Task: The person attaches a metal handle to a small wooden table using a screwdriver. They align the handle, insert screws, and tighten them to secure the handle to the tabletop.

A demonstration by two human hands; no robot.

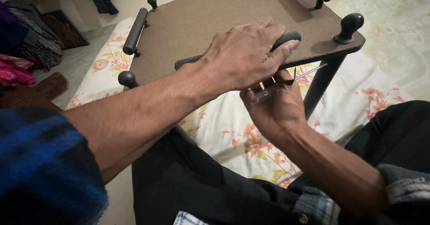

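1. The right hand (273,110) is sitting nearest, under the board's edge, fingers closed around a clear-handled screwdriver (268,92).
2. The left hand (244,54) is gripping the black bar handle (286,39) on the brown board (224,14).
3. The tool's long axis is running left-right, shaft pointing right toward the black leg (320,84).
4. Working out of sight below, the tip could be slipping and jabbing the fingers.

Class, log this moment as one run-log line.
left hand: grips black bar on brown board | right hand: holds clear-handled tool under board edge
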